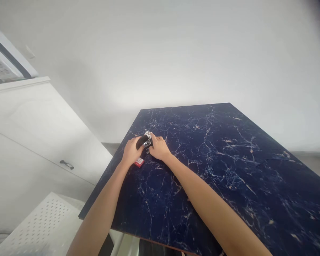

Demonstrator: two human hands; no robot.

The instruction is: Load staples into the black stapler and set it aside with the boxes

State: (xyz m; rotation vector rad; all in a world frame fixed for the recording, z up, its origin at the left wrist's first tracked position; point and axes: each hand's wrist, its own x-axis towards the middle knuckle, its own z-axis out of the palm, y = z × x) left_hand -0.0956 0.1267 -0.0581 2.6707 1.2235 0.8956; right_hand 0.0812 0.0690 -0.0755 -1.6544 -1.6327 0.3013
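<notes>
On the dark blue tabletop, a black and silver stapler (142,142) sits between my two hands, partly covered by fingers. My left hand (131,150) is closed on its black end, thumb on the near side. Around the silver end, my right hand (159,147) curls with its index finger reaching over the top. A pale piece (148,133) shows by the right fingertips; I cannot tell whether it is part of the stapler. Just below my left hand lies a small red and white box (139,162), its left part hidden by the wrist.
The table (216,149) has a white-veined marble pattern and stands near a pale wall (176,53). To the left is a white cabinet (37,121) with a dark handle (66,164). A white perforated surface (40,224) lies low at the left front.
</notes>
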